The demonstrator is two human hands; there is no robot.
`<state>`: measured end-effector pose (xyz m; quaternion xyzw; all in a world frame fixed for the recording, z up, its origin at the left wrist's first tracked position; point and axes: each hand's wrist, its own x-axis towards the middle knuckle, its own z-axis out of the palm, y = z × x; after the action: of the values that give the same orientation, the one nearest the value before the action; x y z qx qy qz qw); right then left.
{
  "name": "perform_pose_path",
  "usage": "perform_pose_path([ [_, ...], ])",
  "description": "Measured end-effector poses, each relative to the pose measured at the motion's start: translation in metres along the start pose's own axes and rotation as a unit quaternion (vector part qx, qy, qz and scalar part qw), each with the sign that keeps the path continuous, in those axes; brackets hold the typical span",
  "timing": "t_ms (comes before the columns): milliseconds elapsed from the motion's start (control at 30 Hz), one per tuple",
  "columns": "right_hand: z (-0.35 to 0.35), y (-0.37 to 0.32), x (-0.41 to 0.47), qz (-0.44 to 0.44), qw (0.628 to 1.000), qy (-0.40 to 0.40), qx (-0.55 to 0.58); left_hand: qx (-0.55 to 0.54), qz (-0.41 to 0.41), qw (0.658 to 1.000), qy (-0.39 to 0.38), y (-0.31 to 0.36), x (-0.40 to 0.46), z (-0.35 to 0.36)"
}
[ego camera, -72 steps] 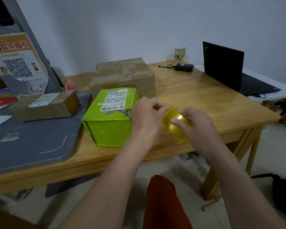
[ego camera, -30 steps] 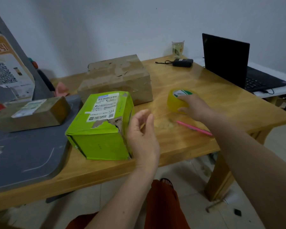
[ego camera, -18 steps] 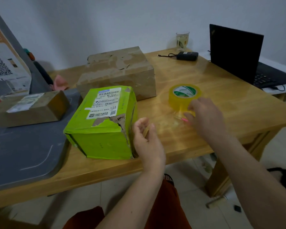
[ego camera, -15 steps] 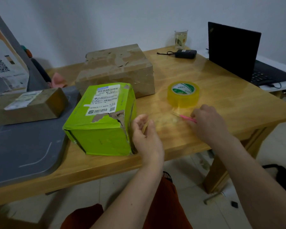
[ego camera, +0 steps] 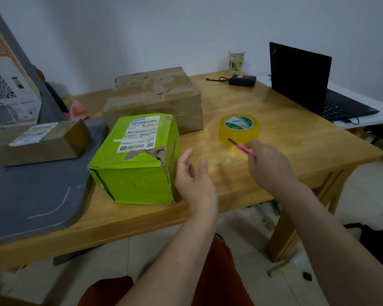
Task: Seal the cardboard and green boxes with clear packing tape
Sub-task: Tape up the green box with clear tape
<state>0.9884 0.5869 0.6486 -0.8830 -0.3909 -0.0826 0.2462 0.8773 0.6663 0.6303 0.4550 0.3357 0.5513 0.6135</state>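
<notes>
Head view: right hand point(ego camera: 270, 166) grips pink cutter point(ego camera: 241, 147) by tape roll point(ego camera: 239, 129) on desk point(ego camera: 296, 138), left hand point(ego camera: 192, 175) relaxed beside green box point(ego camera: 137, 160); judgement: keep tape taut, slice near the box.

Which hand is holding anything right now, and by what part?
The right hand grips the pink utility knife by its rear handle, blade end toward the tape roll. The left hand holds nothing.

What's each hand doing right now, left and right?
Left hand: open, fingers relaxed, beside the green box, holding nothing.
Right hand: closed around a pink utility knife.
</notes>
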Motion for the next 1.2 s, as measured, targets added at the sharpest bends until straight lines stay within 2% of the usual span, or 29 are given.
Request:
perform_pose_path([
  [233,0.019,-0.027,0.016,0.026,0.999,-0.024,-0.015,-0.041,-0.009,0.999,-0.014,-0.004,-0.007,0.002],
  [600,0.024,-0.024,0.017,0.039,0.996,-0.069,-0.033,-0.012,0.017,0.999,-0.025,-0.004,-0.006,-0.003],
  [633,0.021,-0.025,0.016,0.033,0.998,-0.047,-0.021,-0.004,0.017,0.999,-0.03,-0.004,-0.006,-0.004],
  [767,0.011,-0.034,0.012,-0.052,0.989,0.134,0.045,0.019,0.013,0.999,-0.034,-0.003,-0.008,-0.006],
  [867,0.007,-0.035,0.012,-0.062,0.986,0.142,0.052,0.025,0.01,0.999,-0.031,-0.002,-0.006,-0.009],
  [967,0.002,-0.028,0.012,-0.01,0.985,0.161,0.056,0.033,0.012,0.999,-0.027,0.0,-0.007,-0.012],
  [1067,0.001,-0.012,0.008,0.04,0.991,0.122,0.021,0.037,0.013,0.999,-0.025,0.001,-0.006,-0.014],
  [1200,0.002,0.007,0.004,0.101,0.992,0.011,-0.081,0.049,0.027,0.998,-0.041,0.005,-0.011,-0.014],
])
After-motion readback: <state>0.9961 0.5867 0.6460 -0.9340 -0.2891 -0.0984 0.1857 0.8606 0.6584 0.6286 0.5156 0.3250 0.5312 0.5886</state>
